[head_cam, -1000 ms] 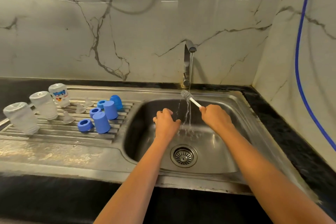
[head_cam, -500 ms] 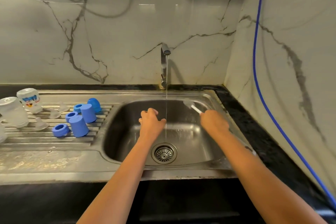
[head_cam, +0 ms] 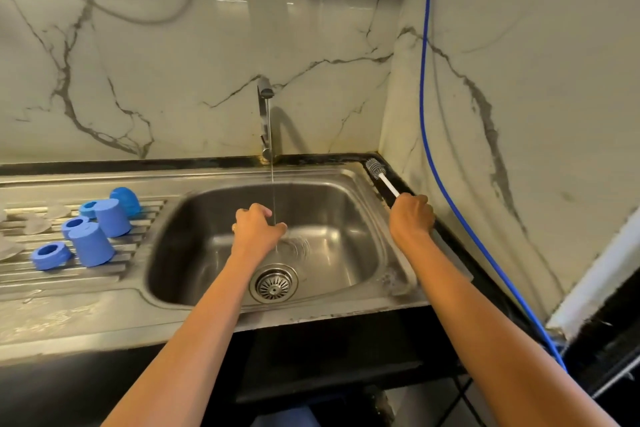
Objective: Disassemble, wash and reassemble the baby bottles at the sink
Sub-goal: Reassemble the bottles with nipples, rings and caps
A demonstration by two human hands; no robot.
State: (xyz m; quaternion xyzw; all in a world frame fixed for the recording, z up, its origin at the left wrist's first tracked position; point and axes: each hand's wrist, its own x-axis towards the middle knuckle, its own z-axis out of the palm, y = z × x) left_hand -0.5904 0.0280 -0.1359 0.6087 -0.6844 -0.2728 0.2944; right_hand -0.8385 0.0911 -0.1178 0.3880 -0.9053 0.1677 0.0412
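marble-walled steel sink (head_cam: 329, 204), tap (head_cam: 265, 114) running
right hand (head_cam: 412, 215) grips a bottle brush (head_cam: 381, 178), bristles at the back right corner; left hand (head_cam: 258, 230) curls by the stream, palm hidden, hold unclear; blue caps (head_cam: 91, 244) and blurred teats (head_cam: 36, 224) on the draining board (head_cam: 69, 276), cut off left

No text, label or number is readable (the blue caps (head_cam: 90, 246) look plain).

Your counter (head_cam: 138, 163): black, steel sink (head_cam: 346, 215) set in. On its drainboard (head_cam: 86, 284): blue caps (head_cam: 90, 244), blue rings (head_cam: 51, 255), clear teats (head_cam: 38, 224).
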